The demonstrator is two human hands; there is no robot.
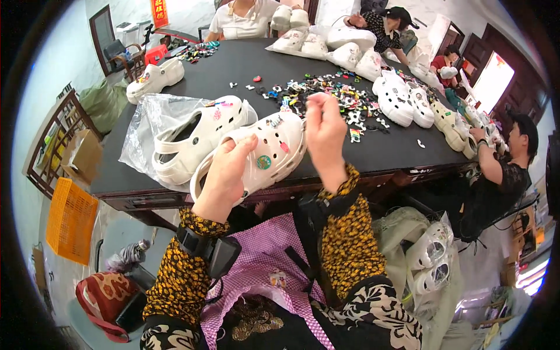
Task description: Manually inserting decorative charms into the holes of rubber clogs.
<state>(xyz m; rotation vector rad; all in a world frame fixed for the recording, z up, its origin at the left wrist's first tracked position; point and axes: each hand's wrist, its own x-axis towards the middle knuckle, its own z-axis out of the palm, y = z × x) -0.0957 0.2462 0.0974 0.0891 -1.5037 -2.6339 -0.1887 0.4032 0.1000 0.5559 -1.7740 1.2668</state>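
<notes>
My left hand [223, 178] is closed around the heel side of a white clog [256, 178], thumb on top and fingers hidden below. The clog tilts over the near table edge; a round green charm, a pink one and others sit on its upper. Just right of its toe, my right hand [326, 137] is raised with fingertips pinched together; what they hold, if anything, is hidden. A second white clog [224, 119], also with charms at its toe, lies to the left on a clear plastic bag [137, 140]. Beyond my right hand spreads a pile of colourful shoe charms [350, 99].
More white clogs [394, 99] line the right of the black table [227, 64]; another clog [154, 80] stands at the far left. Co-workers sit across and at the right [496, 169]. An orange crate [71, 221] and a bag of clogs [402, 233] flank me.
</notes>
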